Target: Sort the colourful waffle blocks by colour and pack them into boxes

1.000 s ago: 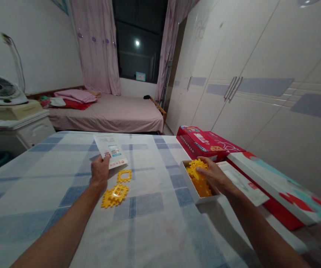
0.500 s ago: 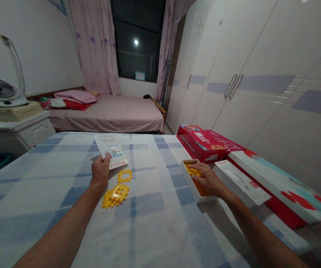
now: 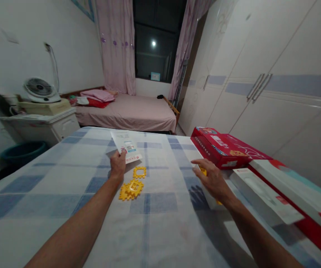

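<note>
A printed white leaflet (image 3: 127, 143) lies under my left hand (image 3: 117, 166), which grips its near left corner between thumb and fingers. Just right of that hand, a yellow toothed frame piece (image 3: 139, 172) rests on the cloth. Nearer to me, several yellow toothed pieces (image 3: 131, 189) overlap in a small pile. My right hand (image 3: 213, 178) hovers over a small white open box (image 3: 214, 203), thumb and fingers apart. A bit of yellow piece (image 3: 203, 170) shows between them. My hand and wrist hide most of the box's inside.
A red printed box (image 3: 227, 145) stands behind the right hand. Beside it are a white box lid (image 3: 266, 193) and a long red and white box (image 3: 297, 190). The checked tablecloth (image 3: 160, 230) covers the table. A bed (image 3: 138, 111) and wardrobe (image 3: 261, 123) stand beyond.
My right hand has lifted out of the small box and its fingers have spread. The left hand still pins the leaflet. The view has turned left, so everything sits further right.
</note>
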Motion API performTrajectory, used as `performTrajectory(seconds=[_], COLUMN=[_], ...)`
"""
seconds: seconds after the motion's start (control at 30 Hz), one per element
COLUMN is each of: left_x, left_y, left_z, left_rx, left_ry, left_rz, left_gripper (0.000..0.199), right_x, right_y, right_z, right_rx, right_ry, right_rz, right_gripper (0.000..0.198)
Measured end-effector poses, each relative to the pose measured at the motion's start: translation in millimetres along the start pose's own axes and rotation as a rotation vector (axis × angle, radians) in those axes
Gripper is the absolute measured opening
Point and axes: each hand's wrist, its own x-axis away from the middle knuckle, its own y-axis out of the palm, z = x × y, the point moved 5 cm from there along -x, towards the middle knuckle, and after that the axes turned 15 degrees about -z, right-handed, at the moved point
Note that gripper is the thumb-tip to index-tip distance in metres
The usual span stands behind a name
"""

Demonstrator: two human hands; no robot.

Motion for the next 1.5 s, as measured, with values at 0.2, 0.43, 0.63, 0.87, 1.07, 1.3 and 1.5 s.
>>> performTrajectory(seconds=[0.2, 0.43, 0.63, 0.87, 1.07, 1.3, 1.5], left_x=[-4, -8, -8, -5, -8, -12, -11], left_y=[-6, -4, -1, -1, 0, 2, 1], left_z=[-5, -7, -7, 0, -4, -11, -9], left_rx=[0.039, 0.041, 0.059, 0.063, 0.054, 0.058, 0.032], left_ry=[0.007, 0.018, 0.022, 0.025, 0.030, 0.028, 0.026], left_rz=[0.069, 0.061, 0.054, 0.054, 0.033, 0.009, -0.001], left_gripper=[0.031, 0.031, 0.031, 0.026, 0.028, 0.033, 0.034], right_x=[-50, -89, -88, -60, -50, -53, -40], right_y=[91, 147, 130, 129, 142, 137, 141], right_z=[-96, -112, -102, -136, -150, -156, -170], right_rx=[-0.076, 0.068, -0.053, -0.216, -0.046, -0.007, -0.102], right_ry=[-0.268, -0.217, -0.128, -0.316, -0.282, -0.151, -0.252], right_rz=[-0.337, -0.486, -0.499, -0.679, -0.662, -0.800, -0.800], right_gripper=[0.029, 0.046, 0.024, 0.013, 0.036, 0.051, 0.042])
